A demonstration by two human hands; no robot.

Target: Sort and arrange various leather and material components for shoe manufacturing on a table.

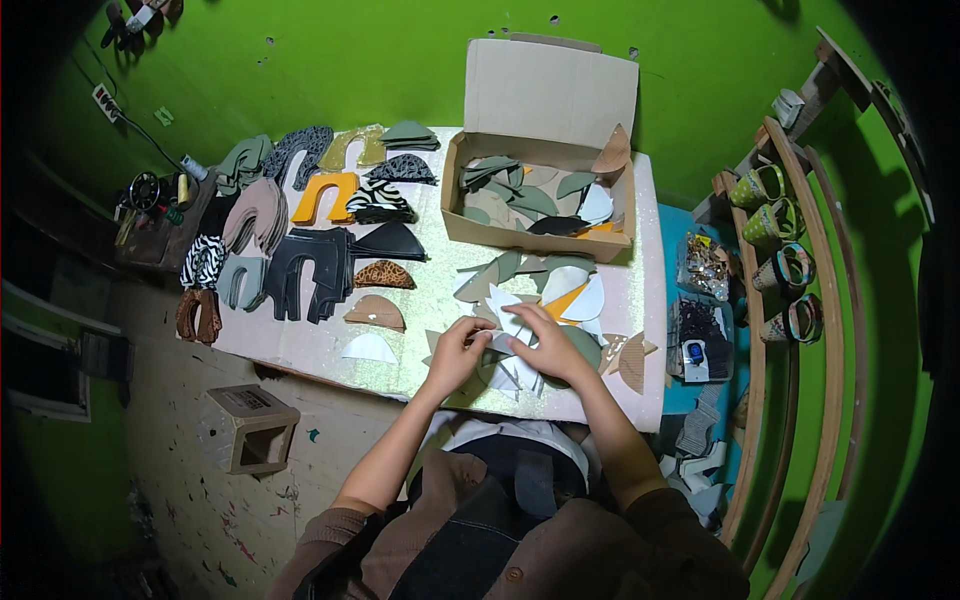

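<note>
My left hand point(458, 352) and my right hand point(548, 345) meet over the front of the table, fingers bent around a small white piece point(497, 342). The left one pinches its near side, while the right thumb and fingers close on the other. Beneath them lies a loose heap of white cut pieces point(513, 374), partly hidden by the hands. Dark green half-round pieces point(574, 342), a yellow piece point(567, 302) and white ones surround the heap. Beside my right wrist rests a brown corrugated half-round piece point(633, 362).
An open cardboard box point(540, 238) of cut pieces stands behind my hands. Stacked arch-shaped pieces point(255, 215) and half-round stacks point(378, 312) cover the table's left. To the right are plastic tubs point(703, 268) and a wooden rack point(830, 290) with small patterned sandals point(772, 222).
</note>
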